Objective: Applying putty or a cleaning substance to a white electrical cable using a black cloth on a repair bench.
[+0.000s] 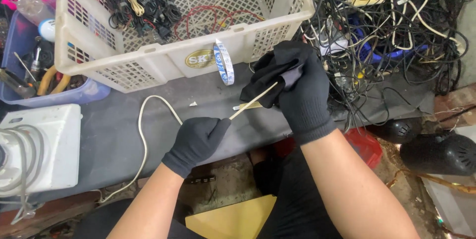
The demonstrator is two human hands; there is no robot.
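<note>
Work surface was a dark grey bench top (109, 135), daylit. White lattice basket (163, 60) sat at its back edge, coiled cables inside. Blue tub (29, 97) of tools stood at left, beside a white appliance (44, 145). Tangled cables (386, 16) filled the right (mostly black). Floor below looked dirty.

An oval gold label (200, 59) sat on the front wall of the white lattice crate (148, 60), beyond the left hand (198, 140) and just left of the right hand (297, 90). No packages, signs or screens showed.
</note>
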